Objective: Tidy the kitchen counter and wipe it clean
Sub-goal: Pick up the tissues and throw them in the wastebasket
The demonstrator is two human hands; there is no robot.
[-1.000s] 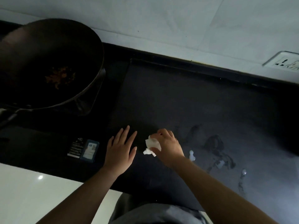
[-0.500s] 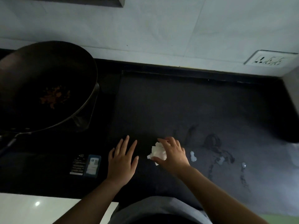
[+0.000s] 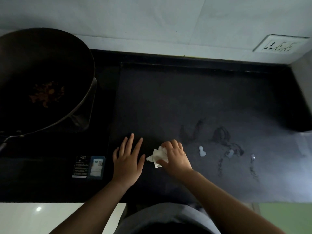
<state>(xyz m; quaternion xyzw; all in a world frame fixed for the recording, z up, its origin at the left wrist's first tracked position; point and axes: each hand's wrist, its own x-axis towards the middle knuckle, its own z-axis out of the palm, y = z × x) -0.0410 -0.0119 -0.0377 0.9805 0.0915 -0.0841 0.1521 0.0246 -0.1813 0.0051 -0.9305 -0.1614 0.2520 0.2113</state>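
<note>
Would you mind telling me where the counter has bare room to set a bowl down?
The widest bare patch is the dark counter between the wok and the right wall, behind both hands. The near strip is crowded: left hand, right hand clutching the tissue, then wet smears to their right.

My left hand lies flat, palm down, fingers spread and pointing away from me. Just beside it, my right hand is curled with the fingers bent, clutching a crumpled tissue; both forearms are bare.
</note>
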